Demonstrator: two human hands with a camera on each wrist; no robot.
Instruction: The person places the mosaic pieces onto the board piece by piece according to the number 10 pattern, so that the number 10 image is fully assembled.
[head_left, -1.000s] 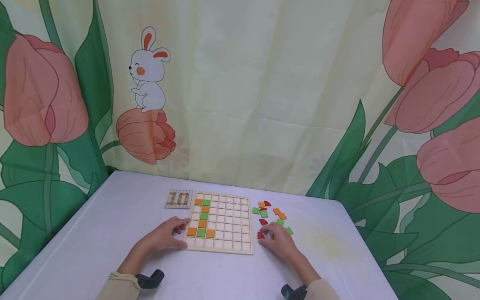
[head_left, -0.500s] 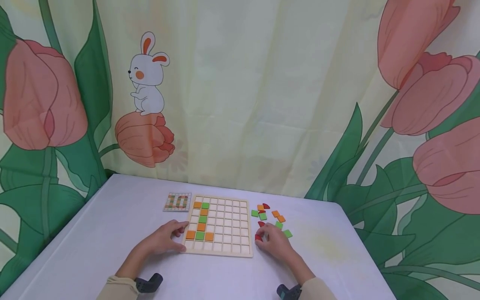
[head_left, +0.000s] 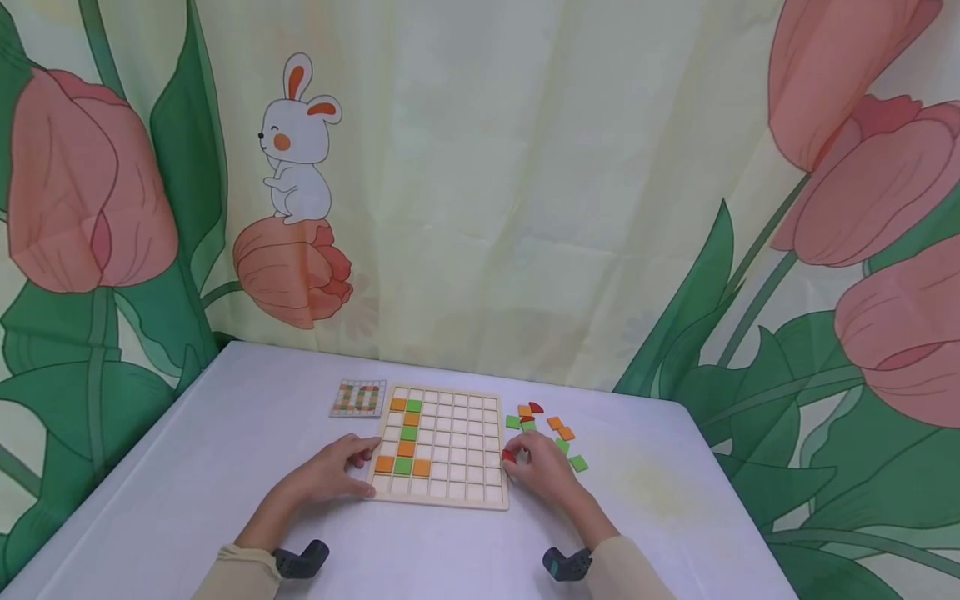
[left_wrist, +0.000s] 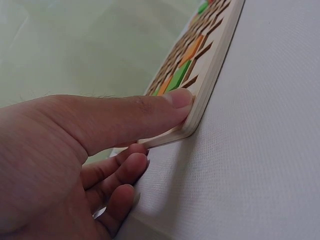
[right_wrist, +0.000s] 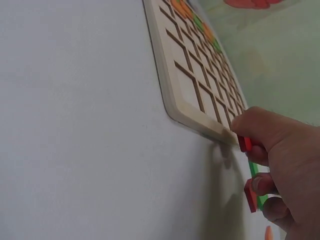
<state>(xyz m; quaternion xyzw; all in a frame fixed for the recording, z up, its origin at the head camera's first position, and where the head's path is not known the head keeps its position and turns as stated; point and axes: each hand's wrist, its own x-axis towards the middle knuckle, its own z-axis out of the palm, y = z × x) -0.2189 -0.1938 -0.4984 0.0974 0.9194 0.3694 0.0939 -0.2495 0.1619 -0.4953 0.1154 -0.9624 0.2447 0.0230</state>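
A wooden grid board [head_left: 457, 446] lies on the table with orange and green square tiles [head_left: 403, 466] set in its left columns. My left hand [head_left: 330, 468] is at its left side, straight thumb [left_wrist: 155, 112] resting on the rim near the front corner, forefinger at the edge farther up. Just off the board's right edge, my right hand [head_left: 543, 467] pinches a red quarter-circle piece [right_wrist: 244, 143] between thumb and forefinger. Another red piece [right_wrist: 251, 195] shows by the lower fingertips of that hand, partly covered by them, with green behind it.
Loose pieces lie right of the board: green tiles [head_left: 578, 463], orange tiles [head_left: 566, 433] and red quarter-circles [head_left: 536, 407]. A pattern card [head_left: 358, 398] lies beyond the board's left edge. A printed curtain [head_left: 480, 208] hangs behind the white table [head_left: 442, 558].
My right hand has taken hold of a red quarter-circle from the table and moved left and slightly away, to the board's right edge. The left hand stays at the board.
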